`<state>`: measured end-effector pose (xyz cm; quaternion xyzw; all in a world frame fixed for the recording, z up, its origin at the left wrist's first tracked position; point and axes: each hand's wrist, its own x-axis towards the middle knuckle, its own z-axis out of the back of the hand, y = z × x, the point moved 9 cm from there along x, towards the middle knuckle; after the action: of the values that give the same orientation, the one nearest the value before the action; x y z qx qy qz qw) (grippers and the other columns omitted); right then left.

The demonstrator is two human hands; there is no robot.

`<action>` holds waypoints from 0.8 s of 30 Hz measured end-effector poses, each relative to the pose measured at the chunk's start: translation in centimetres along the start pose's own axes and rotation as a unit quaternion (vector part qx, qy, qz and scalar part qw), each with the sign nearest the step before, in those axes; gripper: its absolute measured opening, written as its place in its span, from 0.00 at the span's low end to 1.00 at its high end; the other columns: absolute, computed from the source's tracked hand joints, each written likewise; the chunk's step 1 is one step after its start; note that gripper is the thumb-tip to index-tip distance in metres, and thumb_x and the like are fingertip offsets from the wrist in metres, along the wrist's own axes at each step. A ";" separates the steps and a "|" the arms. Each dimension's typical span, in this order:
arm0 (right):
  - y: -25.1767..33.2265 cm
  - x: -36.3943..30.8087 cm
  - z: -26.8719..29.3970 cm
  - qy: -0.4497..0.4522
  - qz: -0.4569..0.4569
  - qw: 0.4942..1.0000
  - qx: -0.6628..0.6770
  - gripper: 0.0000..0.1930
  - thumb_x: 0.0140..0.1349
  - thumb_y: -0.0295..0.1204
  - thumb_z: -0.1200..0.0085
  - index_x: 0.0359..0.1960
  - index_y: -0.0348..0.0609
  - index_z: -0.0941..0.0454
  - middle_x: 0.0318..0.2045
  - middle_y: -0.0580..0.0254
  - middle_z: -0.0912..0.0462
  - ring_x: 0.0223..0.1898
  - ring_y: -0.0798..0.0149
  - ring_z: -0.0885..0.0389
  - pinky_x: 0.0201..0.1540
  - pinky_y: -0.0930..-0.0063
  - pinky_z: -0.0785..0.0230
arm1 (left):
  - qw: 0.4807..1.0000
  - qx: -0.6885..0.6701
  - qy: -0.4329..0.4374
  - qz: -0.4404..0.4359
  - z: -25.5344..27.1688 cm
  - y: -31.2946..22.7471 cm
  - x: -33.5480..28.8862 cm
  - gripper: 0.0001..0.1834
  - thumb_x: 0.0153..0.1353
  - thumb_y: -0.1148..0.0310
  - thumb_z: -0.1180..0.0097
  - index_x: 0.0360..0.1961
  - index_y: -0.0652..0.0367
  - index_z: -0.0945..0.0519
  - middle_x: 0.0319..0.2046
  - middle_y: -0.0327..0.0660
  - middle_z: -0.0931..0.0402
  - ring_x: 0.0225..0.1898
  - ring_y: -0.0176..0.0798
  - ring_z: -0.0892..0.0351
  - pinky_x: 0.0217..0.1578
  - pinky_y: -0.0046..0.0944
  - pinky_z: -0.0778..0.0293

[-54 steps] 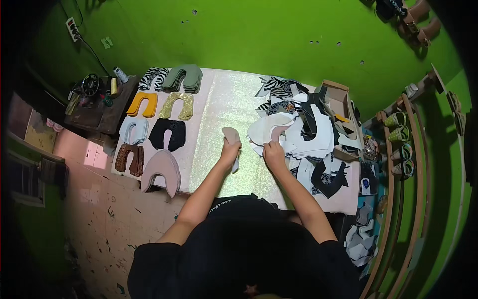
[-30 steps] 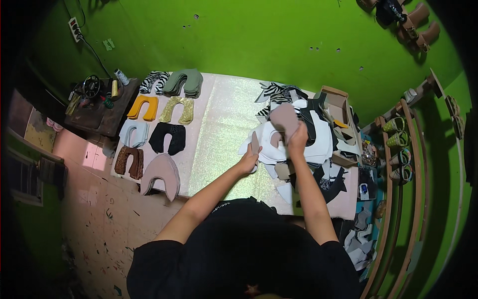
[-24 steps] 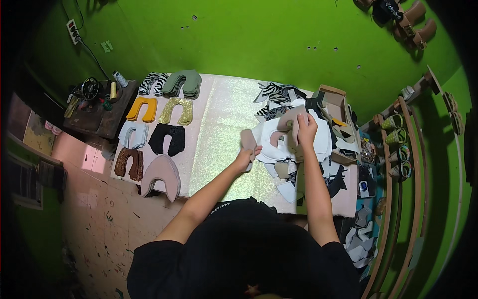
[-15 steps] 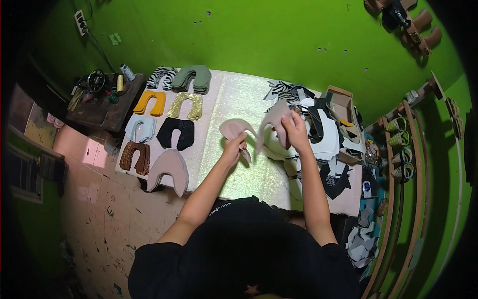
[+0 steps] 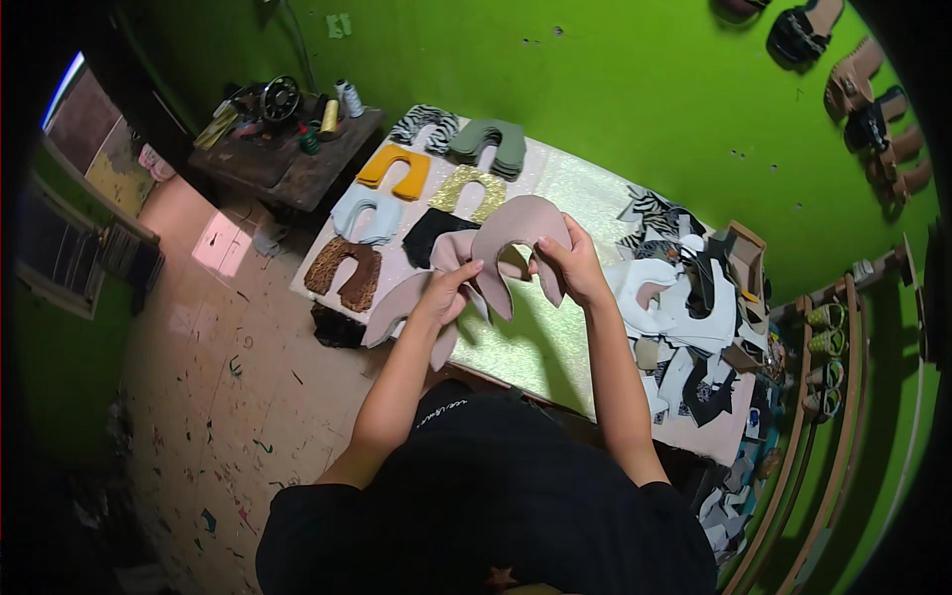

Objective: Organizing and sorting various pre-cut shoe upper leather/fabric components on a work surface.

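Observation:
My right hand [image 5: 573,263] pinches a dusty-pink U-shaped cut piece [image 5: 521,220] by one leg, thumb on its face. Closed round another pink cut piece [image 5: 451,248], my left hand [image 5: 448,295] has its thumb against the first piece's other leg. The two pieces overlap above the table, and the left one is partly hidden behind the right one. Beneath my left hand and wrist lies a stack of like pink pieces [image 5: 392,305], partly covered. A stack of black U-shaped pieces [image 5: 426,236] sits just behind.
Stacks of zebra [image 5: 424,127], green [image 5: 491,144], orange [image 5: 395,171], gold [image 5: 468,190], pale-blue [image 5: 365,216] and brown leopard pieces [image 5: 342,273] line the table's left. Offcuts [image 5: 694,307] and a cardboard box [image 5: 746,253] crowd the right. A sewing machine [image 5: 281,99] stands far left.
The view has swung right, so the table sits differently in it. My hands have come together, and the two pink pieces, apart before, now overlap.

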<state>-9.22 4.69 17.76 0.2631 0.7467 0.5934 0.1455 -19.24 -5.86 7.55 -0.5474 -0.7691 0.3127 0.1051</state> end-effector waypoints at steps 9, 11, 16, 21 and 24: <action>-7.1 1.4 -7.2 -0.023 -0.055 0.980 -0.190 0.11 0.51 0.26 0.46 0.35 0.33 0.30 0.28 0.54 0.23 0.28 0.63 0.21 0.32 0.73 0.30 | 0.900 0.363 -0.139 -0.198 8.3 -14.8 -5.3 0.19 0.46 0.77 0.40 0.40 0.65 0.29 0.34 0.39 0.26 0.35 0.32 0.26 0.36 0.30 0.28; -10.5 0.8 -7.6 -0.047 -0.041 0.948 -0.313 0.14 0.47 0.31 0.44 0.33 0.33 0.28 0.27 0.49 0.22 0.31 0.56 0.21 0.35 0.68 0.31 | 0.884 0.401 -0.163 -0.174 10.2 -15.5 -5.8 0.16 0.43 0.78 0.39 0.36 0.65 0.26 0.30 0.38 0.25 0.34 0.32 0.25 0.34 0.30 0.28; -19.5 -2.1 -7.8 -0.084 -0.123 0.901 -0.406 0.19 0.45 0.34 0.44 0.35 0.31 0.27 0.27 0.42 0.22 0.30 0.50 0.22 0.35 0.64 0.30 | 0.831 0.524 -0.144 -0.121 16.0 -12.1 -5.9 0.29 0.39 0.79 0.40 0.46 0.67 0.35 0.31 0.40 0.25 0.34 0.32 0.25 0.35 0.31 0.28; -21.1 -3.6 -7.5 -0.115 -0.122 0.873 -0.459 0.17 0.44 0.35 0.44 0.30 0.31 0.26 0.24 0.43 0.22 0.28 0.50 0.22 0.33 0.64 0.30 | 0.740 0.650 -0.165 -0.057 17.0 -10.7 -6.1 0.34 0.36 0.78 0.38 0.48 0.66 0.39 0.33 0.51 0.25 0.36 0.46 0.23 0.38 0.40 0.28; -20.8 -3.7 -7.8 -0.108 -0.174 0.880 -0.428 0.17 0.43 0.33 0.48 0.29 0.28 0.26 0.25 0.36 0.24 0.31 0.43 0.23 0.37 0.60 0.31 | 0.709 0.682 -0.165 -0.072 17.8 -10.6 -6.2 0.36 0.35 0.76 0.37 0.48 0.66 0.41 0.33 0.53 0.25 0.38 0.53 0.25 0.41 0.44 0.31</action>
<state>-14.89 -6.95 -0.67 0.1038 0.4328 0.7883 0.4248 -34.10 -20.15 1.01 -0.2092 -0.3884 0.8292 0.3433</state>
